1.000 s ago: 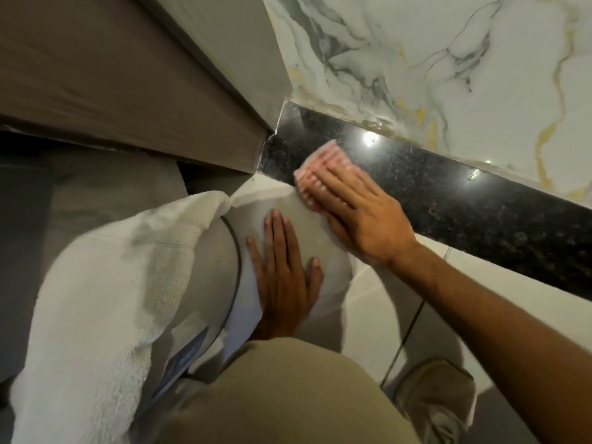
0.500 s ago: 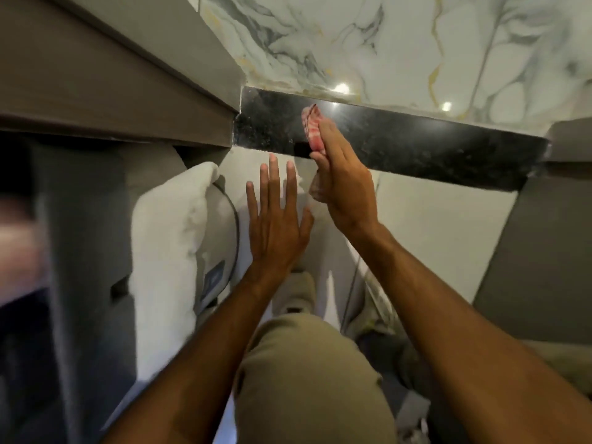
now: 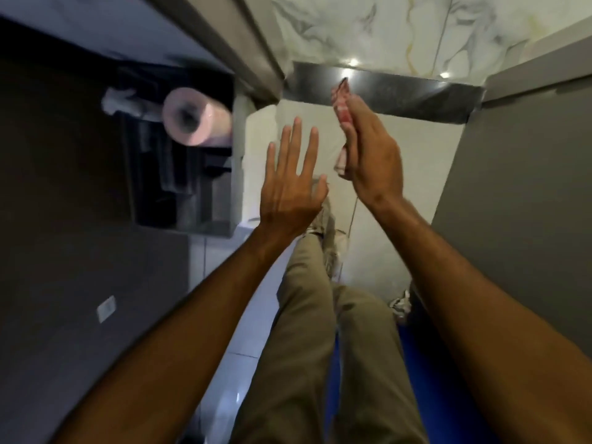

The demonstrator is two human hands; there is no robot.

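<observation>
My right hand [image 3: 373, 155] is raised edge-on in the air and holds a pink cloth [image 3: 340, 100] against its palm side; the cloth sticks out past the fingertips. It hangs in front of the black glossy skirting strip [image 3: 410, 91] at the foot of the marble wall [image 3: 368, 33], apart from it. My left hand [image 3: 290, 177] floats to the left of the right one, fingers straight and spread, holding nothing. Both hands are off the pale floor tiles [image 3: 400, 174].
A pink toilet paper roll [image 3: 192, 118] sits in a dark wall holder [image 3: 182, 187] at the left. A grey partition [image 3: 528, 187] closes the right side. My khaki trouser legs [image 3: 307, 315] and a blue surface [image 3: 416, 363] fill the lower middle.
Both hands have lifted off the floor and skirting as the view rose. The cloth left the black strip. The white towel and round lid have gone from view; the paper roll appeared.
</observation>
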